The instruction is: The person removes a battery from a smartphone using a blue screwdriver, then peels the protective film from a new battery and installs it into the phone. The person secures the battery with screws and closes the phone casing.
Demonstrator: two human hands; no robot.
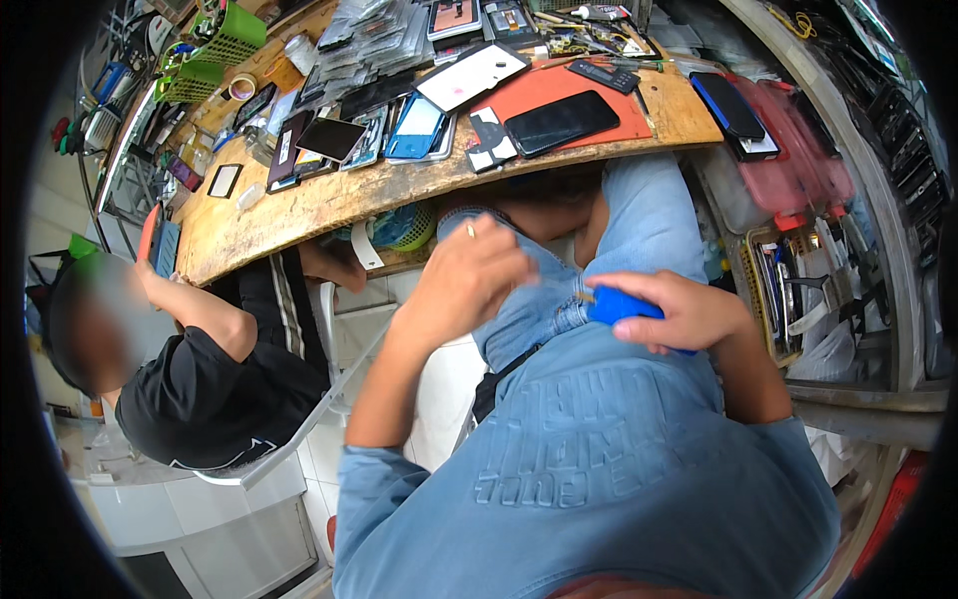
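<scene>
Over my lap, my right hand (679, 311) is wrapped round a blue object (621, 305) with a smooth surface. A small yellowish tip shows at its left end; its exact kind is unclear. To the left, my left hand (477, 275) is raised with its fingers curled in and a ring on one finger. Its fingertips are slightly blurred, and whatever they may pinch is hidden. The two hands are apart. Beyond them, on the wooden bench (329, 212), a black phone (562, 123) lies on an orange mat (632, 125).
A white panel (471, 77), a blue phone part (417, 128) and stacked clear sleeves (371, 40) crowd the bench. At the left, a seated person (225, 384) holds an orange object (149, 232). A red-lidded box (788, 150) and a tool basket (763, 285) stand at the right.
</scene>
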